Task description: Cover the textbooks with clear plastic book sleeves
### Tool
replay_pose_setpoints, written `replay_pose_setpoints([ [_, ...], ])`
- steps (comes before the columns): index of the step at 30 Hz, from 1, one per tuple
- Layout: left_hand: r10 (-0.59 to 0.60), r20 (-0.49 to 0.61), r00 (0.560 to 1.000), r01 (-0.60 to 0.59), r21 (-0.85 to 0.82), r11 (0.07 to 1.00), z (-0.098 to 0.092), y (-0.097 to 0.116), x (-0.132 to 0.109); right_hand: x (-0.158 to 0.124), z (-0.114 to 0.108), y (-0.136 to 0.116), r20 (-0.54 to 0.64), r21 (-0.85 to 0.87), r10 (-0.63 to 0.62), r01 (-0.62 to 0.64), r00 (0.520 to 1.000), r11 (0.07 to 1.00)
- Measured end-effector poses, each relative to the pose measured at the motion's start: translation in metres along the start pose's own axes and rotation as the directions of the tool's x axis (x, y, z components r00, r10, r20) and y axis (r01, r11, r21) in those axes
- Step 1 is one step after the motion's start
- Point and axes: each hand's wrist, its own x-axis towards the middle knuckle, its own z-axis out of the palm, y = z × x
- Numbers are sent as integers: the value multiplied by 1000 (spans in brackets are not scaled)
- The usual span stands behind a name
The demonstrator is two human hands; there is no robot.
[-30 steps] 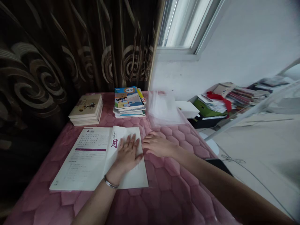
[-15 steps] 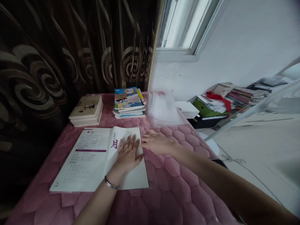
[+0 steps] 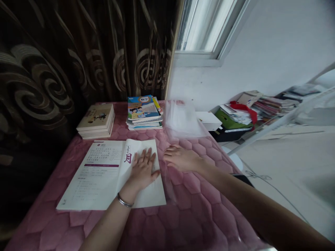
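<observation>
An open book (image 3: 96,181) lies on the pink quilted cover, with printed text on its left page and a large purple character on the right page. My left hand (image 3: 143,169) rests flat on that right page, fingers spread, a silver bracelet at the wrist. Just right of the book, a strip of clear plastic film (image 3: 169,188) shows along the page edge. My right hand (image 3: 181,158) lies palm down over this side, holding nothing that I can see, its fingers pointing left toward the book. Whether its fingertips press on the film is hard to make out.
Behind the book stand a stack of tan books (image 3: 95,120) and a pile of textbooks (image 3: 143,111) with a blue cover on top. Clear plastic sleeves (image 3: 183,122) lie beside them, near a white box (image 3: 209,120). A patterned dark curtain (image 3: 91,52) hangs behind.
My right hand has slid slightly to the right, away from the book's edge. The left hand stays flat on the page. The whole view has shifted a little.
</observation>
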Motion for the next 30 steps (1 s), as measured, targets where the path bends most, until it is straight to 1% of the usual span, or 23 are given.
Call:
replay_pose_setpoints([
  [4, 8, -37, 999, -7, 25, 1000, 3, -1, -1, 3, -8, -19, 19, 63, -82, 81, 996, 995],
  [8, 14, -43, 999, -13, 31, 999, 5, -2, -1, 1, -5, -31, 30, 115, -118, 114, 993, 987],
  [13, 4, -31, 1000, -4, -3, 1000, 4, -2, -1, -12, -2, -27, 8, 177, -44, 42, 999, 983],
  [17, 1, -7, 1000, -1, -23, 1000, 1, -1, -1, -23, -5, -30, 26, 205, 14, -19, 1000, 979],
  [21, -2, -21, 1000, 2, -17, 1000, 0, 0, -1, -22, -8, -40, 74, 208, 23, -38, 997, 977],
  [24, -1, -35, 999, 0, -21, 1000, 1, -1, -1, -20, -9, -41, 105, 234, 29, -53, 994, 971],
  [28, 2, -23, 1000, -3, -37, 999, 2, -1, 0, -28, -5, -33, 53, 353, 50, -65, 997, 933],
  [30, -3, -15, 1000, 3, -44, 999, 0, 0, 0, -36, -2, -32, 34, 381, 70, -78, 997, 921],
])
